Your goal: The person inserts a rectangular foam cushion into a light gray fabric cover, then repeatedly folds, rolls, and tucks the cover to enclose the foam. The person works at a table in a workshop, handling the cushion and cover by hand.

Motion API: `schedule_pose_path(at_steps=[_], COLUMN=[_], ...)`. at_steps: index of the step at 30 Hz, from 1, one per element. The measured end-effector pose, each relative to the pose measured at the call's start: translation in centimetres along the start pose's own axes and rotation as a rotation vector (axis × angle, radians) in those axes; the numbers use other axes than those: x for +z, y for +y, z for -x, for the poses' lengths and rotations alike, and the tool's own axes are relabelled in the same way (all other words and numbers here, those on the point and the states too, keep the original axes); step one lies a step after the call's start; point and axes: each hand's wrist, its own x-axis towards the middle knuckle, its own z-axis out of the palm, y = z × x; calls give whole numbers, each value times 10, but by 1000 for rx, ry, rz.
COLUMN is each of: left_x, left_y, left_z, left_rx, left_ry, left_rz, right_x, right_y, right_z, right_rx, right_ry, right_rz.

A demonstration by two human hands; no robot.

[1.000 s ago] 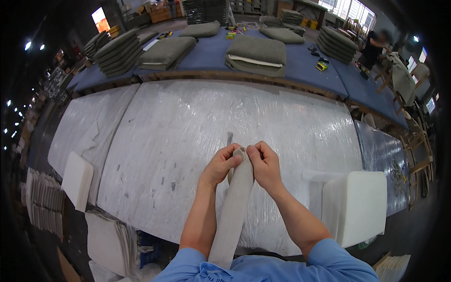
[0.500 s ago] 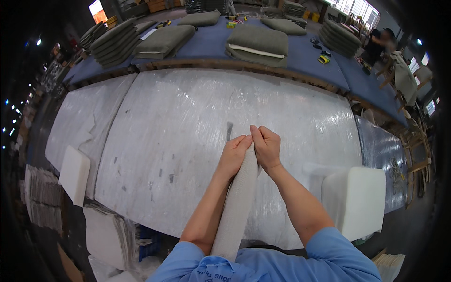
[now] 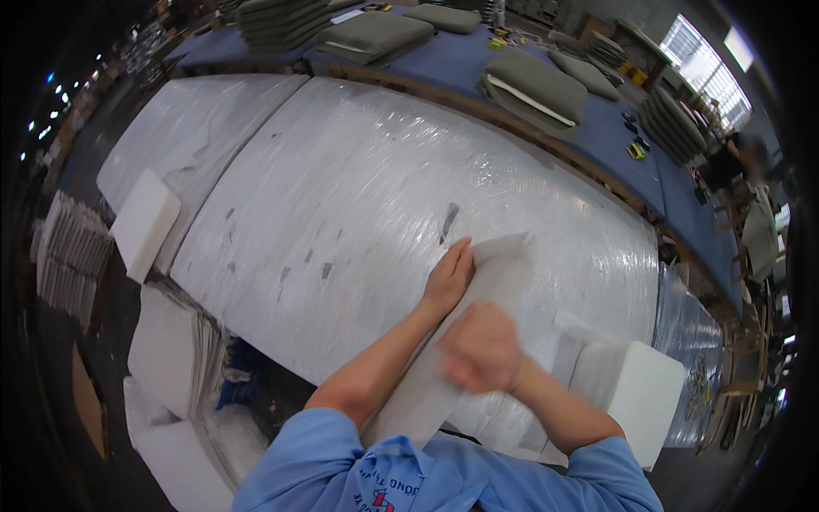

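Observation:
A long piece of light grey fabric [image 3: 426,388], perhaps a cushion cover, stretches from my chest out over the plastic-wrapped table [image 3: 281,213]. At its far left corner my left hand [image 3: 450,277] has closed fingers on the edge; the fingertips are partly hidden by the cloth. My right hand [image 3: 482,350] is over the middle of the fabric, nearer to my body, and smeared by motion, so its fingers cannot be made out. Right of that forearm stands a thick white foam block [image 3: 648,392].
A thin white pad [image 3: 147,224] leans at the table's left edge, above stacked pale sheets [image 3: 171,350]. Beyond runs a blue-topped bench [image 3: 461,72] bearing green-grey cushions [image 3: 537,94] and a yellow tape measure [image 3: 636,151]. Another person [image 3: 734,166] is at the far right.
My hands, earlier together at the fabric's far tip, are now apart. The right hand has come back toward my body. The fabric's far end has spread wider, and the view has turned and tilted.

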Motion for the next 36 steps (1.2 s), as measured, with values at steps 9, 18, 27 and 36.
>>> schedule_pose_path(at_steps=[9,18,27,36], left_x=[-128,-158,-208,-179], left_y=[-61,3,144,-25], left_z=[171,199,275,213], left_rx=[-915,-789,-1168,-617], left_ry=[-474,-420,-592,-643], left_rz=[-56,63,-155,-1072], right_x=[-84,-86,-29,-48], right_y=[65,14,-59,-43], right_z=[102,180,287,273], right_rx=[526,1351,1560,1806], right_ry=[351,939,813,40], right_rz=[9,-897,-1353,-939])
